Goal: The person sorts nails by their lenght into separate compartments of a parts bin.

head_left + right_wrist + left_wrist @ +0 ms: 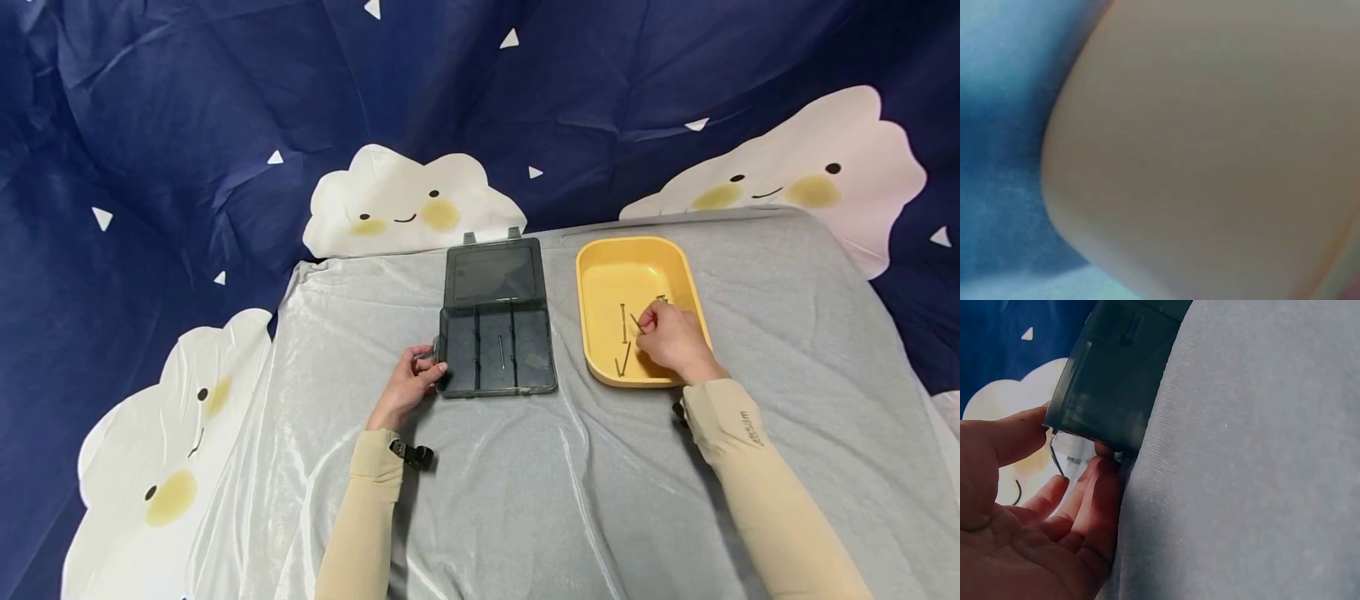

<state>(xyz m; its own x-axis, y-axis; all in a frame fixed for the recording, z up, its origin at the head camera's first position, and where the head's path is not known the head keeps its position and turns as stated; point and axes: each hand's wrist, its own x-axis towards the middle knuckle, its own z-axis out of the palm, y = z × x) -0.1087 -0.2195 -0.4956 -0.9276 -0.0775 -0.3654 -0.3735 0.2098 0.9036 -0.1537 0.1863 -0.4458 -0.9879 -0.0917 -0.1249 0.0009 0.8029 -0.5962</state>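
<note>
A dark translucent plastic compartment box [495, 379] lies with its lid [495, 273] raised behind it. One slim metal screw [502, 352] lies in its middle compartment. My left hand [411, 383] holds the box's left side, the thumb on the rim and the fingers against the side wall, as the left wrist view also shows. Over the yellow tray [595, 367], my right hand [671, 337] pinches a thin screw [636, 321] between thumb and fingertips. More screws [623, 325] lie in the tray, some partly hidden by the hand. A blurred beige surface covers most of the right wrist view.
Grey velvety cloth [510, 483] covers the table under the box and tray. Behind and to the left hangs a dark blue curtain [585, 100] with smiling clouds. Dividers [477, 350] split the box into three lengthwise compartments.
</note>
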